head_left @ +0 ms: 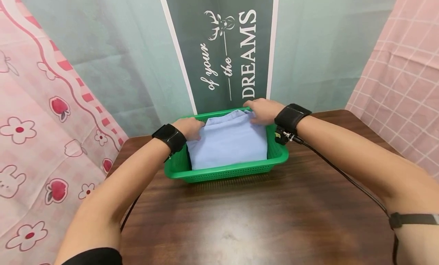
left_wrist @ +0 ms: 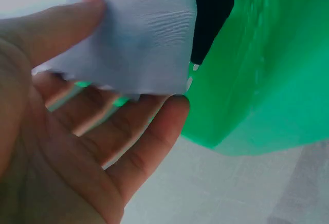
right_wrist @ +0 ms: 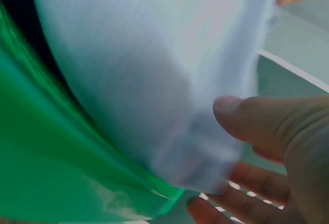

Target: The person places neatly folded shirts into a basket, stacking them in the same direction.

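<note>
A folded light blue cloth lies in a green perforated plastic basket at the far side of a dark wooden table. My left hand holds the cloth's far left corner. In the left wrist view the thumb lies on top of the cloth and the fingers reach under it, beside the basket wall. My right hand holds the far right corner. In the right wrist view its thumb presses the cloth from above with fingers beneath, over the basket.
Both wrists carry black straps, and a black cable runs along the right forearm. Behind the table hang a dark poster with white lettering, a pink patterned cloth at the left and a pink checked cloth at the right.
</note>
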Motion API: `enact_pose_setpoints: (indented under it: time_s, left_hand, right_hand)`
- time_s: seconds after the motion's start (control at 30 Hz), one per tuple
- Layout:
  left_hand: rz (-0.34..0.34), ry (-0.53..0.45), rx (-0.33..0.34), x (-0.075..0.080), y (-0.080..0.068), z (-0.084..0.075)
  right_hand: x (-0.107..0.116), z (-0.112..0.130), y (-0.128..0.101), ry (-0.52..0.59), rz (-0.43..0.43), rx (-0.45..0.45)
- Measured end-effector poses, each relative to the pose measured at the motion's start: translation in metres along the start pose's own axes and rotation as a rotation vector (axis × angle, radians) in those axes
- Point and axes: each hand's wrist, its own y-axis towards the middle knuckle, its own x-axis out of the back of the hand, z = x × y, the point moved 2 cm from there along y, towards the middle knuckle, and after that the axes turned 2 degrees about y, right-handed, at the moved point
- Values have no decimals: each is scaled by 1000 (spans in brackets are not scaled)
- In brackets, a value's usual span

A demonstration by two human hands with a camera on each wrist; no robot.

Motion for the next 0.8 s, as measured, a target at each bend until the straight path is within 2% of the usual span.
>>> enact_pose_setpoints:
  time_s: [0.17, 0.3, 0.43, 0.6, 0.8]
  left_hand:
    - [-100, -40, 32, 2, -16, 5]
    - [-150, -56, 39, 3, -26, 4]
    - [-108, -30, 14, -2, -27, -4]
    - [-32, 23, 17, -6, -25, -9]
    - [-2, 45, 31, -5, -24, -7]
  right_hand:
    - [2, 5, -22, 17, -35, 14]
    - [1, 10, -32, 17, -13, 25]
    - [-3, 13, -30, 31, 22, -7]
    - [-11, 15, -21, 46, 122, -51]
    - [-21, 13, -8, -16, 210, -11]
